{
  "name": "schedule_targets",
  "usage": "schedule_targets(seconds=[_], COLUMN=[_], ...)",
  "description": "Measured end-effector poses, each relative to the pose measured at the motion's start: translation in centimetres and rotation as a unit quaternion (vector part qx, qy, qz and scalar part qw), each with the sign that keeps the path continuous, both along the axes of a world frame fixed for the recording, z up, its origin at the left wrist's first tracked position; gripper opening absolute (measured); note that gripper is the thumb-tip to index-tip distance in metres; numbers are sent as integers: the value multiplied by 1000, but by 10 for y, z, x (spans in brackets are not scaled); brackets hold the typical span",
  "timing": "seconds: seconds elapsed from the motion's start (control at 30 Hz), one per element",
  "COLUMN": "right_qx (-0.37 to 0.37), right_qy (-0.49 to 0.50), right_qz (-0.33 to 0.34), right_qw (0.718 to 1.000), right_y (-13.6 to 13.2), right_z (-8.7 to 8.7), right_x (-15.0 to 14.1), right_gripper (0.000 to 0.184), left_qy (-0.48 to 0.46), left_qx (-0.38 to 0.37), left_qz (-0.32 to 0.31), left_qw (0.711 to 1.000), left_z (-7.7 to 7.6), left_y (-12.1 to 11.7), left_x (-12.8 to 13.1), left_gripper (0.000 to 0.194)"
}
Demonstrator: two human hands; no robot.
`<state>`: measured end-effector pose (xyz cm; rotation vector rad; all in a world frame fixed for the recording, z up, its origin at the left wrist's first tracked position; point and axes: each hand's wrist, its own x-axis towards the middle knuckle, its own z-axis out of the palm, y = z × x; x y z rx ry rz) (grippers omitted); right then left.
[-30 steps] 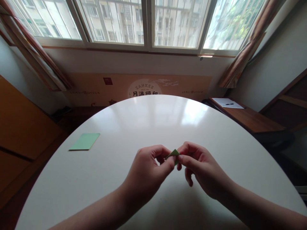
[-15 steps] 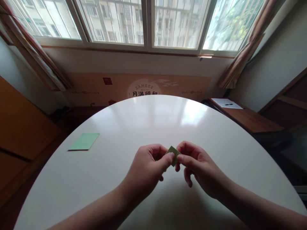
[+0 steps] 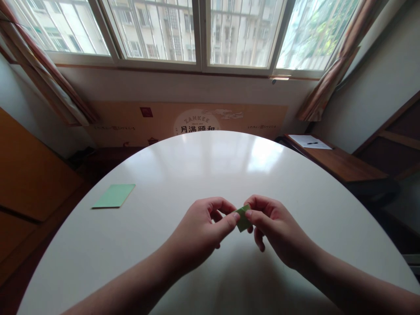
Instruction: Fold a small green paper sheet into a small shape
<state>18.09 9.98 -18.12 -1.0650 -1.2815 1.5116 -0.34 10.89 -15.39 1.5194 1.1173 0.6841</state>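
A small folded piece of green paper (image 3: 243, 221) is pinched between my two hands above the white table. My left hand (image 3: 205, 223) grips its left edge between thumb and fingers. On the opposite side, my right hand (image 3: 274, 225) holds the upper right part with thumb and index finger, its lower fingers curled loosely beneath. A crease or fold line shows on the paper's face; its back is hidden. Farther left lies a flat stack of light green square paper (image 3: 114, 195), apart from both hands.
The round white table (image 3: 203, 170) fills the space in front of me. Beyond its right edge, a brown wooden surface (image 3: 354, 164) carries a white sheet (image 3: 308, 141) with a dark pen-like item on it. A printed banner (image 3: 157, 118) is below the windows.
The folded green paper has turned between my fingers and shifted slightly right. My left hand has moved a little right with it. Both hands still hold it.
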Motion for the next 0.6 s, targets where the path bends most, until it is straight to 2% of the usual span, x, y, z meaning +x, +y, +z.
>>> schedule_targets(seconds=[0.4, 0.6], right_qx=[-5, 13], right_qy=[-33, -78], right_qz=[38, 40], right_qw=[999, 996], right_y=[1, 2], right_z=[2, 6], right_x=[-2, -2], right_gripper=[12, 13], left_qy=[17, -2], left_qx=[90, 54], left_qz=[23, 29], left_qw=[996, 998], left_z=[1, 0], left_y=[-2, -1], left_x=[3, 2], left_gripper=[16, 18])
